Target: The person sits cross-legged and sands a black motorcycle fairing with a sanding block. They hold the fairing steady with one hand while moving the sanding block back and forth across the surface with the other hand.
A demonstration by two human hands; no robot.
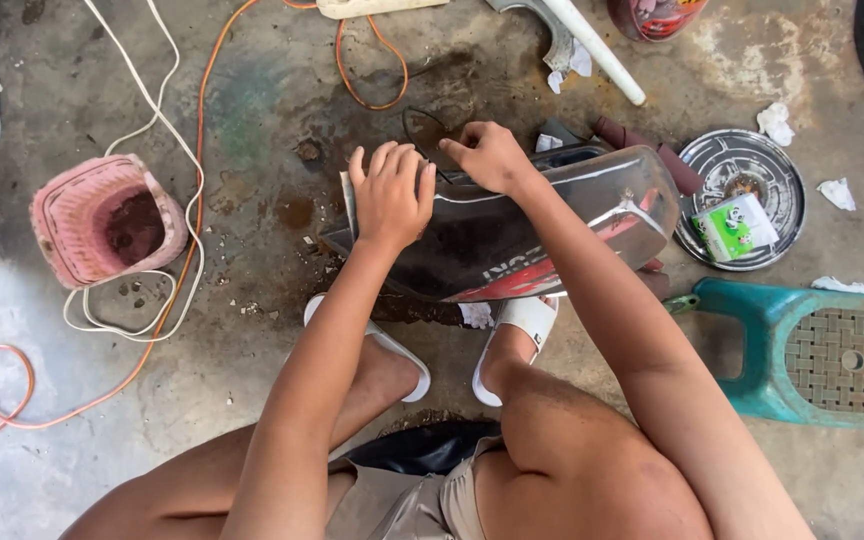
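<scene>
Both hands work a black motorbike panel [532,235] on the floor: left hand [390,195] presses its edge, right hand [487,155] pinches the rim at twelve o'clock; steady bracing comes next.

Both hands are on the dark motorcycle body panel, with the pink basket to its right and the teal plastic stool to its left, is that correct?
Not quite: the sides are swapped. In the head view the pink basket lies to the left of the dark motorcycle body panel, and the teal plastic stool stands to its right. The rest holds: the left hand and the right hand both rest on the panel.
</scene>
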